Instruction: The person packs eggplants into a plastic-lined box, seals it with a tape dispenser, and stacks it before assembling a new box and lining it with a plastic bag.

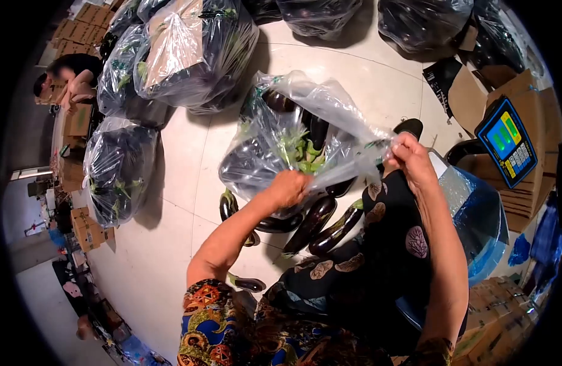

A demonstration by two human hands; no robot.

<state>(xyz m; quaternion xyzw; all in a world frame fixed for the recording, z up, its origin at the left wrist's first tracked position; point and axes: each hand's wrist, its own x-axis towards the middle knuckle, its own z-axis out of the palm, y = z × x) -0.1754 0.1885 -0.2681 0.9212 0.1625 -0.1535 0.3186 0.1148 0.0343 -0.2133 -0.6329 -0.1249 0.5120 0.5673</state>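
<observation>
A clear plastic bag (250,155) with eggplants inside stands on the floor in front of me, its mouth gaping. My left hand (290,188) is closed on the near edge of the bag. Higher and to the right, my right hand (410,160) pinches a stretched corner of the same plastic. Green stem ends (309,155) show through the opening. Several loose eggplants (316,221) lie on the floor between the bag and my legs, and a smaller eggplant (249,284) rests nearer my left arm.
Filled bags of eggplants (199,67) crowd the upper left, with another bag (119,174) below them. More full bags (424,24) stand at the top right. A scale display (506,141) rises beside cardboard boxes at right. A person (80,82) sits at far left.
</observation>
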